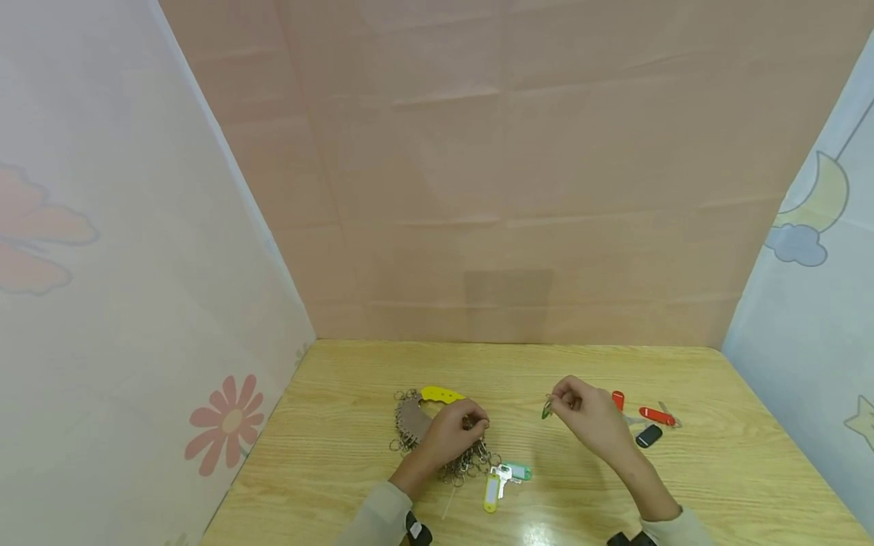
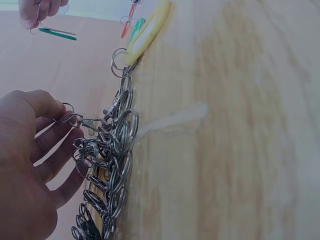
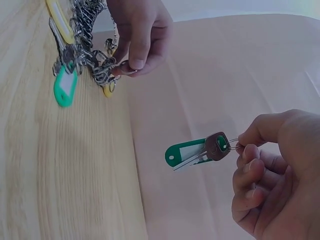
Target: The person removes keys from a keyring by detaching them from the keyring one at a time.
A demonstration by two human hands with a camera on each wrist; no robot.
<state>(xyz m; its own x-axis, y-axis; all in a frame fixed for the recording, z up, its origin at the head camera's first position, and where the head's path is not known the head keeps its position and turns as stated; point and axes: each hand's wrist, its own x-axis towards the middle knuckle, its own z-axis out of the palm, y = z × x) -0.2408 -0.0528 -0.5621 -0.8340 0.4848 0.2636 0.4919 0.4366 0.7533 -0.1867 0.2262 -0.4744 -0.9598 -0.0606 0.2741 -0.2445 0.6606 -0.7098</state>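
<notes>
My left hand pinches a small metal split ring between thumb and forefinger. That ring joins a swivel clasp in the cluster of rings and clasps along a curved grey-brown plate with a yellow grip. To the right, raised above the table, my right hand pinches another ring. From it hang a key with a dark brown head and a green key tag. The left palm hides part of the plate.
A yellow key tag, a green-blue tag and silver keys lie by the cluster. Right of my right hand are two red-handled pieces with metal parts, one red piece beside a black fob. A whitish strip lies in front.
</notes>
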